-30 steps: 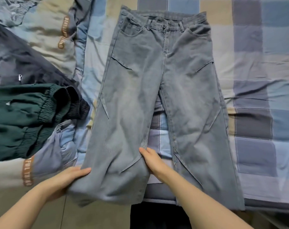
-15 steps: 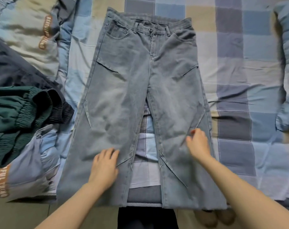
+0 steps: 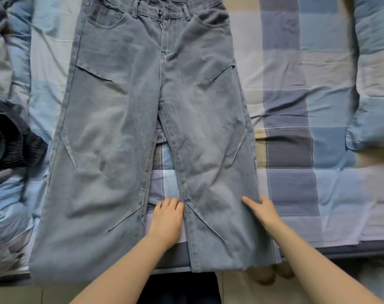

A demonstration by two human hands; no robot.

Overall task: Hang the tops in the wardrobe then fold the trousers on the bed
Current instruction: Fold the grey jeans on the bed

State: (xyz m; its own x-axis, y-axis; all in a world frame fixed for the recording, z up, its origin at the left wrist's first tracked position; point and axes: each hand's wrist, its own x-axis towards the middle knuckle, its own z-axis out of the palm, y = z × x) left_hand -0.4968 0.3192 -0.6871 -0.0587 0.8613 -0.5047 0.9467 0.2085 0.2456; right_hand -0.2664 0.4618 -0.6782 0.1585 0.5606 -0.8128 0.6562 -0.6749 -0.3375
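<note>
Shifting rightward — left hand (image 3: 165, 220), right hand (image 3: 263, 212) now flanking jeans (image 3: 125, 119) right leg

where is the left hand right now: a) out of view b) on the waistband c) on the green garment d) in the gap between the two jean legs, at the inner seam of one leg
d: the left hand lies between the legs of the jeans, fingers at an inner seam.
</note>
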